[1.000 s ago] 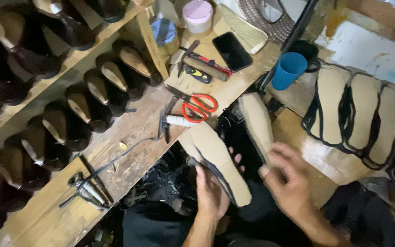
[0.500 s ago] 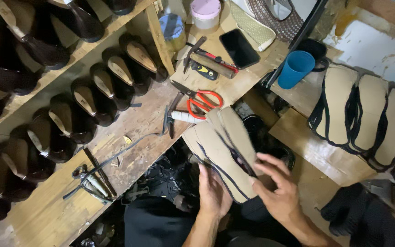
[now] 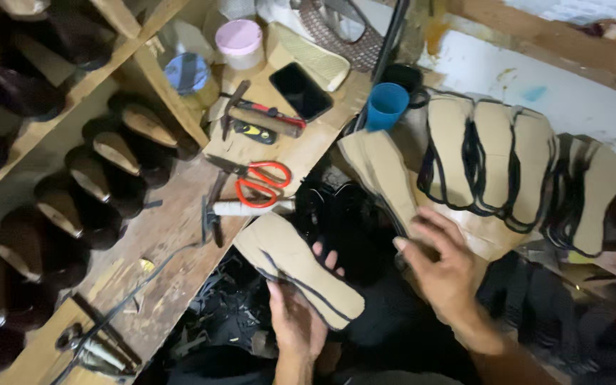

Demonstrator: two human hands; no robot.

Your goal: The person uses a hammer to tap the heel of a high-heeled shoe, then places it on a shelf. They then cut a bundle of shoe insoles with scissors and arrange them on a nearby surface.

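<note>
My left hand (image 3: 295, 319) holds a tan shoe sole (image 3: 294, 267) with a dark edge, flat side up, low in the middle of the view. My right hand (image 3: 442, 265) rests on a second tan sole (image 3: 379, 175), which lies against a row of similar soles with black straps (image 3: 497, 164) on the bench at the right. Red-handled scissors (image 3: 262, 183) and a hammer with a white grip (image 3: 240, 208) lie on the wooden bench just above the left hand's sole.
Dark shoes on lasts (image 3: 101, 182) fill wooden racks at the left. A blue cup (image 3: 386, 105), a black phone (image 3: 301, 90), a pink-lidded jar (image 3: 240, 41) and hand tools (image 3: 262, 117) sit on the bench (image 3: 165, 242). Black scraps (image 3: 229, 314) lie below.
The two soles were held together; now my right hand has carried one up and to the right onto the row of soles, while my left hand keeps the other.
</note>
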